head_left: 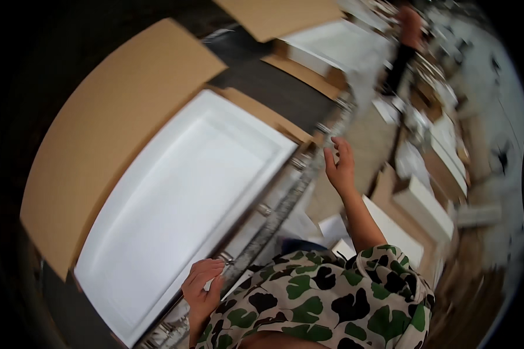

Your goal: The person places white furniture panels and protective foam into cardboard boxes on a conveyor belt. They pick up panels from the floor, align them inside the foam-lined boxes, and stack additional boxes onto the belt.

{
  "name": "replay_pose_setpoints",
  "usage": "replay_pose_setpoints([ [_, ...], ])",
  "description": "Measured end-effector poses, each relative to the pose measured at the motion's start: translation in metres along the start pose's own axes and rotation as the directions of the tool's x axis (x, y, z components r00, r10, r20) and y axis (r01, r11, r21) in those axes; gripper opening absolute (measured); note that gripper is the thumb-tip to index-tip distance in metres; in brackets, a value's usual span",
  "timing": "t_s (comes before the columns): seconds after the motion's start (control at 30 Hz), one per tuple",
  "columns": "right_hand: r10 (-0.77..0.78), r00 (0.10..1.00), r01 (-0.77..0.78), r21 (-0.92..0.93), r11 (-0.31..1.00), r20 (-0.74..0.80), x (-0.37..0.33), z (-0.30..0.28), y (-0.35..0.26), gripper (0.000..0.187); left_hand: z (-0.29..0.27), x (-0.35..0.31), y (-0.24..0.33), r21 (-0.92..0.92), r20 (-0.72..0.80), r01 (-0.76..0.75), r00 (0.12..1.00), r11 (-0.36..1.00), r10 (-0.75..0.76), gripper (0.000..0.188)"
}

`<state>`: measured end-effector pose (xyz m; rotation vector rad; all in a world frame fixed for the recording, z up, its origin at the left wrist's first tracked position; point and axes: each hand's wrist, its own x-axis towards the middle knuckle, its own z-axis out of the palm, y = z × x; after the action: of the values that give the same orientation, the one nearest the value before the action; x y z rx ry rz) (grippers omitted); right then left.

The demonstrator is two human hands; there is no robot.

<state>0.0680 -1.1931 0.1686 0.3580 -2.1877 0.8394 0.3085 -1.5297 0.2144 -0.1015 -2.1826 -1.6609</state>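
A long white tray-like foam insert [186, 192] lies in an opened cardboard box, with its raised rim around a shallow recess. One broad brown flap [110, 139] of the box spreads out along the far left side. My left hand [204, 285] hovers by the tray's near edge, fingers loosely bent, thumb apart, holding nothing. Farther up, my right hand [340, 166] is raised beside the box's far right corner with fingers apart and nothing in them. Whether either hand touches the box is hard to tell; the picture is slightly blurred.
The box rests on a dark conveyor belt [256, 72] with a metal side rail [273, 218]. Another opened box with a white insert [332, 43] stands farther along it. To the right lie white foam blocks [425, 206] and cardboard. A person [404, 43] stands at the back right.
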Motion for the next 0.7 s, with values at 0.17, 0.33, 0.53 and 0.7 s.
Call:
replay_pose_setpoints([
  [0.17,0.649,0.72,-0.436,-0.568,0.698,0.246,-0.174,-0.122,0.15,0.032,0.083,0.048,0.003,-0.006,0.247,-0.106,0.963,0.994,0.104,0.009],
  [0.33,0.865,-0.062,-0.434,-0.794,0.426,0.498,-0.374,-0.18,0.254,0.043,0.189,0.075,0.017,0.119,0.362,-0.047,0.932,0.992,0.001,0.007],
  [0.53,0.832,-0.197,-0.527,-0.771,0.356,0.519,-0.42,-0.188,0.309,0.043,0.342,0.107,-0.015,0.247,0.606,-0.192,0.795,0.95,0.003,0.011],
  [0.7,0.98,0.022,-0.881,-0.459,0.113,0.199,-0.361,-0.259,0.343,0.037,0.473,0.167,-0.012,0.02,0.845,-0.535,0.46,0.845,0.272,0.014],
])
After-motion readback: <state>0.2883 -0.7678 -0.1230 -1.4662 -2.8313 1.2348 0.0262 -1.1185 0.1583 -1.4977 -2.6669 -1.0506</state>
